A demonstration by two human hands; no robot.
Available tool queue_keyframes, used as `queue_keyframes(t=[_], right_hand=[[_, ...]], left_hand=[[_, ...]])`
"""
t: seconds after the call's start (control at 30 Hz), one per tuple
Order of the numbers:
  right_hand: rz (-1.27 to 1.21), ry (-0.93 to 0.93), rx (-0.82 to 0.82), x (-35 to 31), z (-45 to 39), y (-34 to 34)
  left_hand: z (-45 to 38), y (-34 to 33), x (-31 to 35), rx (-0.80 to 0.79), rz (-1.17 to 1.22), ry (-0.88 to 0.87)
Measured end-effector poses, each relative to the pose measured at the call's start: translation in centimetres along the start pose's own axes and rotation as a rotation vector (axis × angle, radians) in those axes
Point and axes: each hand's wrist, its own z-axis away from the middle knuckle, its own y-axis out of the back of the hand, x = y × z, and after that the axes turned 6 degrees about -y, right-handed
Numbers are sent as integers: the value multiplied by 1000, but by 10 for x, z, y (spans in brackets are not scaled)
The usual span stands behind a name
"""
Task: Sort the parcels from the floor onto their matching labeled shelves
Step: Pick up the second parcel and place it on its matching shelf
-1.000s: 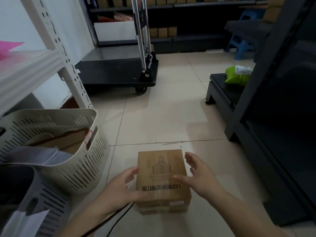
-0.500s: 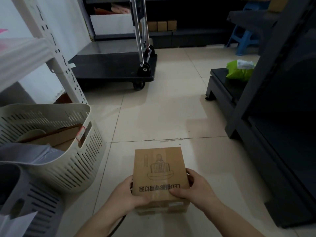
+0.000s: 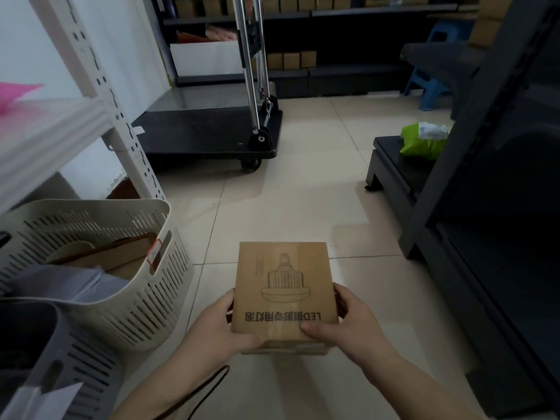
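A brown cardboard parcel (image 3: 283,286) with a printed lamp drawing and upside-down "LED" text is held above the tiled floor, low in the middle of the view. My left hand (image 3: 219,327) grips its left near corner, thumb on top. My right hand (image 3: 348,324) grips its right near corner, thumb on the top face. A green parcel (image 3: 422,140) lies on the bottom shelf of the dark rack (image 3: 454,183) at the right. A white rack (image 3: 100,86) stands at the left.
A cream slotted basket (image 3: 157,301) holding cardboard and a grey bag stands at the left, a grey basket (image 3: 75,368) in front of it. A black platform trolley (image 3: 212,137) is parked ahead. A blue stool (image 3: 430,86) and far shelves with small boxes are behind.
My hands closed on the parcel's sides and lifted it off the floor toward me; one second ago they were open around it as it lay on the tiles.
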Motion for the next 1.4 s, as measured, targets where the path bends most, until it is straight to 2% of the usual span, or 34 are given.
queue_keyframes(t=[0.2,0.43,0.8,1.4], right_hand=[[-3,75,12,-55,6,9],[-39,102,-2,-139,38,26],[-14,50,-21,-317,131,65],[55,192,-102,-602,295,163]], left_hand=[[-2,26,52,35,-52,-61],[20,60,142,39,-127,-111],[80,132,323,35,-157,-93],[193,221,629,131,-128,-203]])
